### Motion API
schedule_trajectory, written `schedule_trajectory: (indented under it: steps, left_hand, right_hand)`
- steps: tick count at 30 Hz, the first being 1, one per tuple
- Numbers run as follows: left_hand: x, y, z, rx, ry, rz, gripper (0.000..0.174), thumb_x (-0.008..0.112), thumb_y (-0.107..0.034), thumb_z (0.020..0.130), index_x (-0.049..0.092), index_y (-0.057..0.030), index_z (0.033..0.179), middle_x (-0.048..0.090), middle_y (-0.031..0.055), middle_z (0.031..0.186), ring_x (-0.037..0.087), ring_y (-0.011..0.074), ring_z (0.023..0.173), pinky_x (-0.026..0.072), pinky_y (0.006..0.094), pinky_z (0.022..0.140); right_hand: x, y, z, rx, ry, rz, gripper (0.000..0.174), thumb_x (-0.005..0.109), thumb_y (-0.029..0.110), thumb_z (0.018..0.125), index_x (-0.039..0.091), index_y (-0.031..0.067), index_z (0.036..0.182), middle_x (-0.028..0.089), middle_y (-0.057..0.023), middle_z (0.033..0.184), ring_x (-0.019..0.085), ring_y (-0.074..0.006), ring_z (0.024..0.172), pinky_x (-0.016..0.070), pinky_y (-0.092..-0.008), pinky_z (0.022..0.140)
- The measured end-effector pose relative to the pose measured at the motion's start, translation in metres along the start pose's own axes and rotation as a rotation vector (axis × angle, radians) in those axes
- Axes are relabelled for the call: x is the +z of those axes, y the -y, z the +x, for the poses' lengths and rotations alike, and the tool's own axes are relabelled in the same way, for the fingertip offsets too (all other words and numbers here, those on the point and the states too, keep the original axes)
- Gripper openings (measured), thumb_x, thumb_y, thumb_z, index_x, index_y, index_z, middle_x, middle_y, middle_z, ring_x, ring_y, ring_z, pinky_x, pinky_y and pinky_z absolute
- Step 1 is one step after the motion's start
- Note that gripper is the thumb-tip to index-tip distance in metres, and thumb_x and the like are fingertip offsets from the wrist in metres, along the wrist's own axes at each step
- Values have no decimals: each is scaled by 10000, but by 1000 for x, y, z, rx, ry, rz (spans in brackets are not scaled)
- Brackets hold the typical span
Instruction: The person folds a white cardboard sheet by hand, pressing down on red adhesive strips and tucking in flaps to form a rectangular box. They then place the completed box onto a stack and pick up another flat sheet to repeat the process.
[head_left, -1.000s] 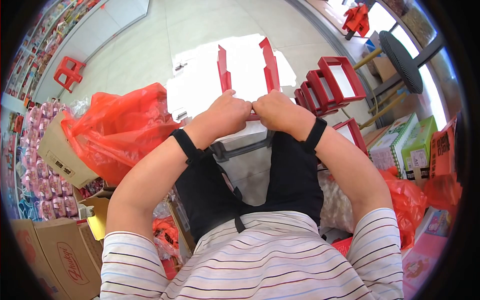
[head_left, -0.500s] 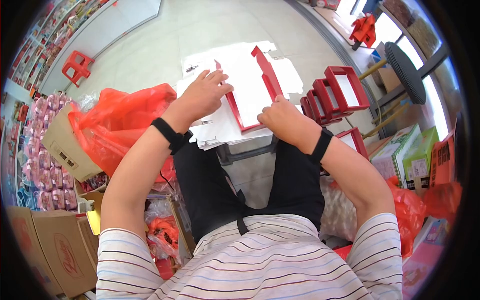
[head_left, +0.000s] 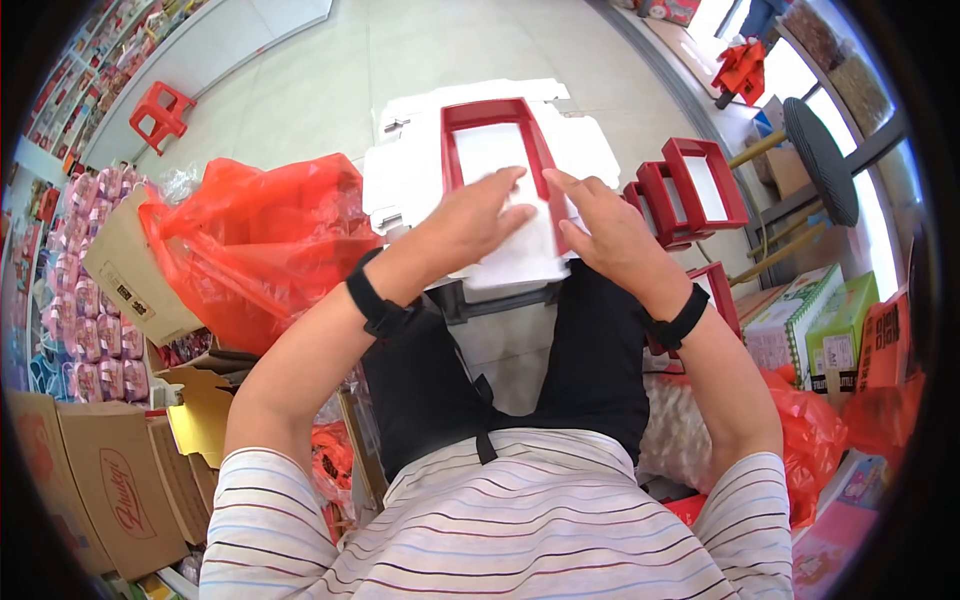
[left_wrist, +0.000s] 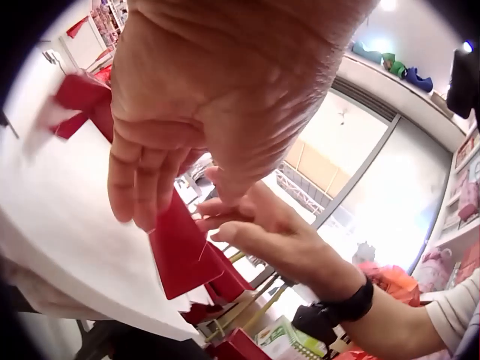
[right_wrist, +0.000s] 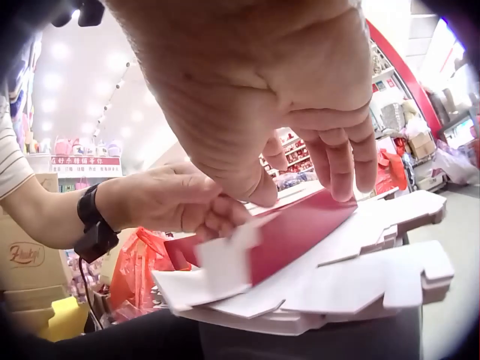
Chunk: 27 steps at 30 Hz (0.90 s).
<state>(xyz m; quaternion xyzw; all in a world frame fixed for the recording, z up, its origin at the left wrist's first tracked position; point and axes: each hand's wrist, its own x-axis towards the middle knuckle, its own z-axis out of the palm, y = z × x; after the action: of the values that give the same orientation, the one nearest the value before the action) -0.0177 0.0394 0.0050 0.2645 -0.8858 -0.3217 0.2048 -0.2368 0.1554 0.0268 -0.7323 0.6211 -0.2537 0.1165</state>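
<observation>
A red cardboard tray [head_left: 487,112] with a white inside lies on a stack of flat white card blanks [head_left: 405,180], in front of the person's knees. Its far end and both long sides stand up; a white flap [right_wrist: 225,262] rises at the near end, blurred. My left hand [head_left: 478,222] reaches over the near half, fingers extended. Along the tray's right side is my right hand [head_left: 622,238], its thumb and forefinger spread apart. In the right wrist view, the right hand's straight fingers reach down at the red wall [right_wrist: 307,229], and the left hand is beside the flap.
Several made-up red trays [head_left: 705,185] are stacked at the right, with another red tray [head_left: 718,290] nearer the leg. A bulging red plastic bag [head_left: 270,240] stands at the left. A dark round stool [head_left: 820,160] and cartons [head_left: 835,330] are farther right.
The tray's closed red end, near the body earlier, is now at the far side. Both hands have left that end; the left hand came back from the left side towards the near half.
</observation>
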Motion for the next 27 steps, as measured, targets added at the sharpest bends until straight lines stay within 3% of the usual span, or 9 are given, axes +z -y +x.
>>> schedule_trajectory:
  steps: [2,4,7,10,13,16,19,22,27]
  left_hand:
    - [-20,11,0,172,-122,221,448,656,-69,973,612,-72,1419,649,236,1342,651,402,1214,546,447,1024]
    - [-35,31,-8,175,-211,468,453,631,31,906,651,-54,1350,627,229,1396,624,411,1267,534,461,1052]
    - [-48,37,-28,137,-77,363,451,621,49,875,672,-54,1312,600,229,1447,591,426,1325,514,467,1092]
    - [-49,24,-46,149,-77,473,436,636,36,869,683,-51,1293,539,231,1523,540,424,1397,489,483,1131]
    - [-44,22,-63,125,-34,294,420,660,16,865,684,-56,1278,491,216,1572,502,418,1440,477,495,1143]
    - [-44,25,-69,120,-56,244,383,671,3,879,678,-52,1258,453,205,1602,467,420,1468,471,489,1146]
    - [-48,29,-71,95,-76,327,345,675,-8,897,672,-51,1239,453,203,1603,523,411,1422,495,479,1117]
    - [-48,20,-72,-80,22,114,311,661,-43,919,666,-46,1230,466,199,1584,597,388,1341,529,454,1069]
    - [-42,22,-70,-70,37,195,341,628,-79,924,638,-47,1264,505,184,1540,638,376,1276,548,437,1035]
  right_hand:
    - [4,-7,-5,1,36,39,525,637,49,940,580,66,1462,678,-221,1221,682,-384,1044,562,-440,901]
    - [15,-26,-4,-64,16,71,480,608,63,964,596,50,1444,699,-224,1194,701,-365,1021,565,-426,888]
    - [23,-38,1,-13,3,195,409,548,50,989,640,24,1386,726,-209,1058,717,-319,930,558,-394,858]
    - [14,-36,7,115,118,268,380,509,33,988,675,16,1330,710,-186,927,697,-273,838,543,-367,830]
    - [12,-31,7,89,191,278,402,506,27,979,665,27,1348,691,-166,904,671,-256,826,532,-357,818]
    - [8,-22,7,111,265,274,407,518,31,971,661,35,1352,698,-166,943,673,-257,831,536,-352,823]
    - [5,-17,10,81,266,315,422,550,37,957,654,43,1366,706,-168,994,689,-254,847,549,-364,836]
    - [16,-29,16,-24,191,234,416,603,63,940,658,57,1353,725,-174,1074,711,-279,878,562,-385,842]
    - [24,-27,25,-148,116,10,338,678,135,949,678,57,1278,745,-174,1106,713,-329,883,564,-392,819]
